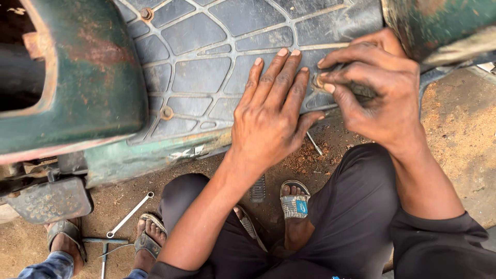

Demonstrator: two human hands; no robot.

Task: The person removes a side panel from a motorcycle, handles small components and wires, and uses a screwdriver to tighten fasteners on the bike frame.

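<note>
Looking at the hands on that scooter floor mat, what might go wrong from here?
The small fastener pinched in the right hand could slip and vanish into the dirt ground. The left hand lies flat on the mat right beside it, so a slip may nick those fingers. The spanner lies near feet.

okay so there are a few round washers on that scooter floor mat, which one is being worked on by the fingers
The washer at the mat's right end, pinched by the right hand. The ones at and sit untouched, further left.

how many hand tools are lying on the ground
3 that I can make out: a wrench at lower left, a T-handled tool just below it, and a thin metal rod under the left hand. More may be hidden.
</note>
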